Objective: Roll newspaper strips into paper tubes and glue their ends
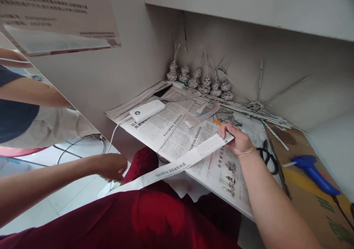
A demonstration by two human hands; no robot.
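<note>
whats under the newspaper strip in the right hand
Beneath the newspaper strip lie newspaper sheets near the right hand, and dark red clothing toward its other end; whatever it covers can't be seen.

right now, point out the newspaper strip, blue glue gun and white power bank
Newspaper strip (177, 167), head view: middle of its printed face
Blue glue gun (318, 176), head view: its handle
White power bank (148, 111), head view: its top face

Looks long and thin, like a ribbon: a strip of newspaper (171, 170), white with black letters. Slants, mostly flat, with the high end pinched in the right hand (236, 138). Runs down past the table's (143, 140) edge, near the left hand (114, 167).
</note>
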